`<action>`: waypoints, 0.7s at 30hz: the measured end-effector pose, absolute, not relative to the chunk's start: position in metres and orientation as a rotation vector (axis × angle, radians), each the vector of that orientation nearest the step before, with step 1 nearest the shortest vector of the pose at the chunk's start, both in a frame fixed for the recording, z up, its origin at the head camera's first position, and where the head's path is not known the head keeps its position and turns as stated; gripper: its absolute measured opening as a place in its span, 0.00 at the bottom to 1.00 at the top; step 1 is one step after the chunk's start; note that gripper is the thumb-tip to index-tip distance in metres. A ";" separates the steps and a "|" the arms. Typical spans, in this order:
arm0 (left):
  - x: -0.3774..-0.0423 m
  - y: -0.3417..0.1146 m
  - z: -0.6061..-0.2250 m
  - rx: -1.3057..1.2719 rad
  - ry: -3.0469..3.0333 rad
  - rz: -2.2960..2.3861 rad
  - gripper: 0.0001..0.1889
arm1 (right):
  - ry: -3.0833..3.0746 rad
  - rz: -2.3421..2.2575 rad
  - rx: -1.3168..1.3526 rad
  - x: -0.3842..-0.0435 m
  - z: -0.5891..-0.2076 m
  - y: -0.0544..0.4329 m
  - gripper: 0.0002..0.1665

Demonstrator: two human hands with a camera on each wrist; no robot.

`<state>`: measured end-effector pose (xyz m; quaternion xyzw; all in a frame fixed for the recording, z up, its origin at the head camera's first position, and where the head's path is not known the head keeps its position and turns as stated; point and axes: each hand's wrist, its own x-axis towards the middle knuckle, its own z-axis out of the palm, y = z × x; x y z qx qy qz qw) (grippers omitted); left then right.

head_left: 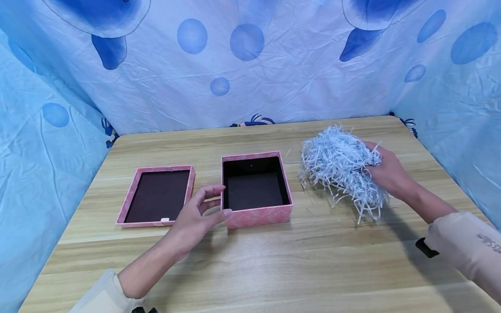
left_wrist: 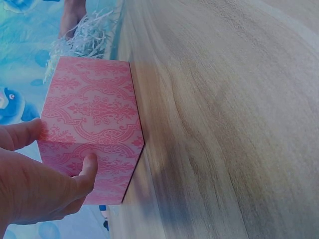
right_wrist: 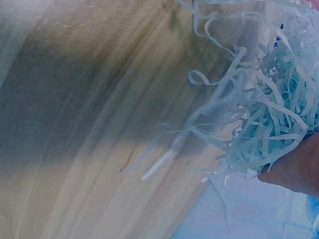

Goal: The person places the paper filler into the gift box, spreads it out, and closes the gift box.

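Note:
A pink patterned box (head_left: 258,216) with a dark, bare inside stands uncovered in the middle of the table. My left hand (head_left: 195,221) touches its left side, fingertips by the rim and thumb at the near left corner. The left wrist view shows those fingers (left_wrist: 88,169) against the patterned wall (left_wrist: 94,99). To the right, my right hand (head_left: 387,171) grips a big tangled bundle of pale shredded paper (head_left: 336,156), fingers mostly buried in it. Loose strands of shredded paper (right_wrist: 274,109) hang down in the right wrist view, beside part of my right hand (right_wrist: 299,167).
Left of the box lies its pink-edged lid (head_left: 156,195), dark inside facing up, with a small white tag (head_left: 165,219) at the near edge. Everything stands on a wood-grain table (head_left: 274,265). Blue printed cloth (head_left: 274,87) hangs behind and along both sides.

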<state>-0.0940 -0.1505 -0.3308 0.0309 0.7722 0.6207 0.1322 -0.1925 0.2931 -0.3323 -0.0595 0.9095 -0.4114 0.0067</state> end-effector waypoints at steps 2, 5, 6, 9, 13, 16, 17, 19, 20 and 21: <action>-0.094 -0.150 -0.331 0.092 2.241 1.801 0.32 | 2.840 -1.293 -0.181 -0.192 -0.330 0.292 0.41; -0.094 -0.150 -0.331 0.090 2.239 1.801 0.32 | 2.840 -1.291 -0.167 -0.192 -0.326 0.292 0.42; -0.094 -0.150 -0.331 0.089 2.238 1.801 0.33 | 2.843 -1.292 -0.165 -0.192 -0.325 0.291 0.41; -0.095 -0.150 -0.331 0.084 2.235 1.804 0.33 | 2.856 -1.299 -0.164 -0.192 -0.322 0.290 0.42; -0.094 -0.150 -0.330 0.085 2.235 1.808 0.32 | 2.870 -1.314 -0.170 -0.191 -0.318 0.289 0.41; -0.094 -0.151 -0.330 0.087 2.237 1.808 0.31 | 2.874 -1.313 -0.155 -0.190 -0.315 0.289 0.41; -0.094 -0.151 -0.330 0.088 2.238 1.808 0.31 | 2.873 -1.308 -0.147 -0.190 -0.314 0.288 0.41; -0.094 -0.150 -0.330 0.086 2.237 1.808 0.31 | 2.870 -1.306 -0.133 -0.189 -0.312 0.288 0.41; -0.094 -0.150 -0.330 0.086 2.236 1.810 0.31 | 2.863 -1.313 -0.129 -0.189 -0.311 0.287 0.41; -0.094 -0.150 -0.330 0.084 2.235 1.810 0.31 | 2.861 -1.317 -0.123 -0.189 -0.310 0.287 0.41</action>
